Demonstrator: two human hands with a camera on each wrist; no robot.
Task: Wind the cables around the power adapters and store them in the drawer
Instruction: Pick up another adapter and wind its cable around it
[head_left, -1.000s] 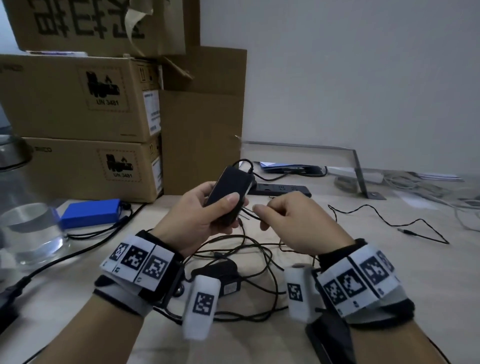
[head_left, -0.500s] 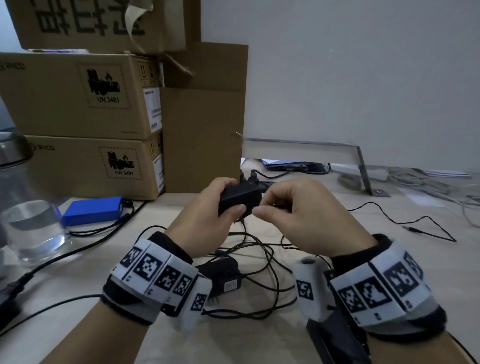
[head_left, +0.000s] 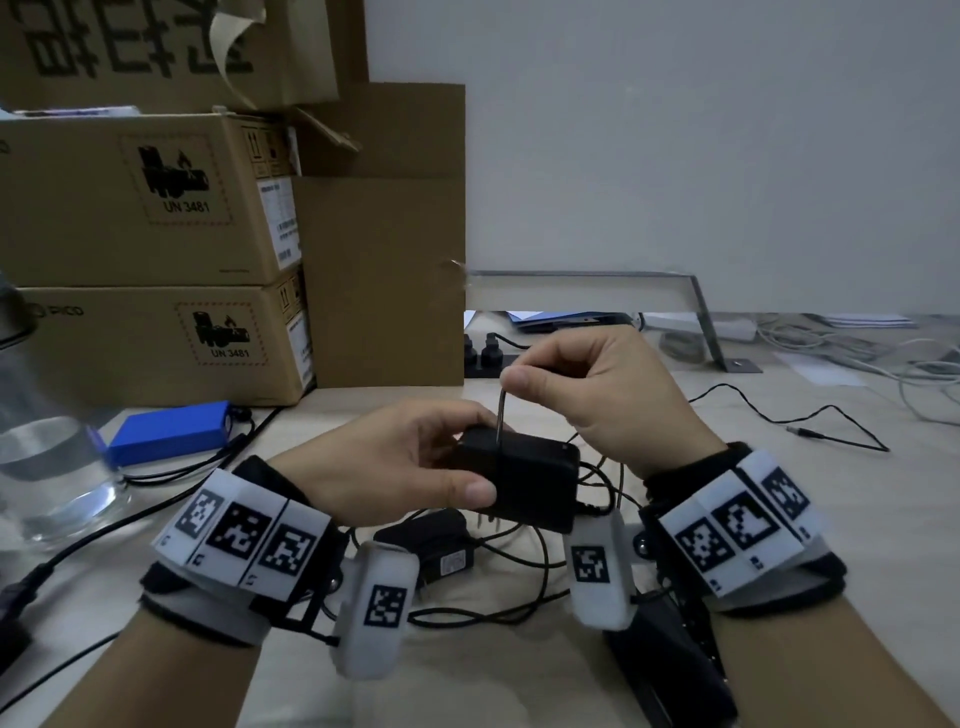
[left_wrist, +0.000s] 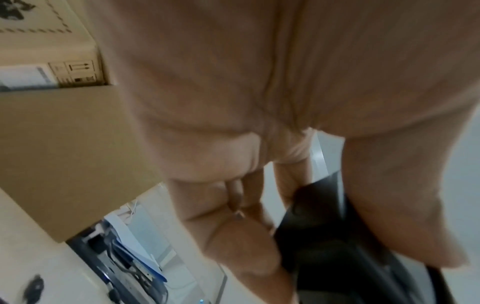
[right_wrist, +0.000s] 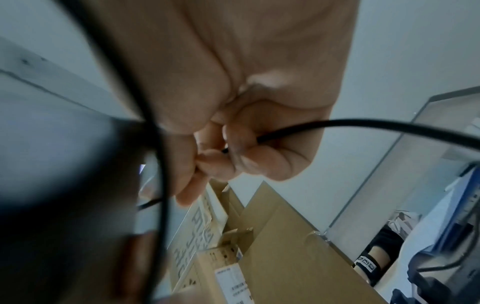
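Observation:
My left hand (head_left: 415, 462) grips a black power adapter (head_left: 524, 480) above the desk, thumb on its near face. The adapter (left_wrist: 319, 232) shows dark under the fingers in the left wrist view. My right hand (head_left: 576, 384) pinches the adapter's thin black cable (head_left: 501, 415) just above the block and holds it taut, straight up. In the right wrist view the cable (right_wrist: 337, 125) runs out of the pinched fingers to the right. A second black adapter (head_left: 431, 545) lies on the desk beneath my hands among loose cable loops (head_left: 519, 587). No drawer is in view.
Stacked cardboard boxes (head_left: 156, 249) stand at the back left. A blue pack (head_left: 171, 431) and a glass of water (head_left: 47, 467) sit left. A black power strip (head_left: 483, 358) lies behind my hands, a metal bracket (head_left: 701, 306) and grey cables (head_left: 883, 364) at the right.
The adapter has turned and come down nearer to me in my left hand. My right hand has lifted the cable up above it, pulling it straight.

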